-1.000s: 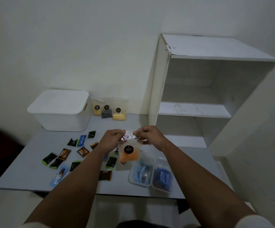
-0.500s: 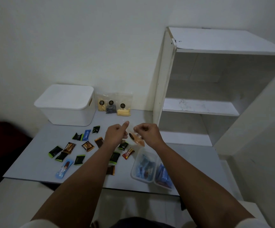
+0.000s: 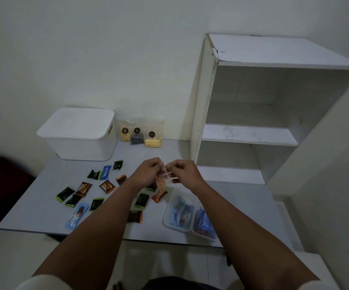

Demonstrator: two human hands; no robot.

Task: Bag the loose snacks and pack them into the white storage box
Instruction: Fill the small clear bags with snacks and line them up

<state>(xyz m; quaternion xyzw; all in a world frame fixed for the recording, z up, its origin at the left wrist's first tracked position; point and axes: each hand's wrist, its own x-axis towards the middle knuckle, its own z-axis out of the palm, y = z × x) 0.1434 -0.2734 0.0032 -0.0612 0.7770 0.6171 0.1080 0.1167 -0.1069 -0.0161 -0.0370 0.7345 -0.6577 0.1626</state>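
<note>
Scattered snack packets (image 3: 106, 186) dot grey table (image 3: 33, 206) — white shelf (image 3: 249, 135) beside.

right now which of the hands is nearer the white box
Left. The left hand holds the bag closer to the white box, which sits far-left; the right hand is further right.

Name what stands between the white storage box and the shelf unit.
Head view: three clear snack bags stand against the wall between the white storage box and shelf unit.

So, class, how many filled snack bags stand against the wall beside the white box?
3, in a row right of the box: left bag, middle bag, right bag. None seem hidden.
</note>
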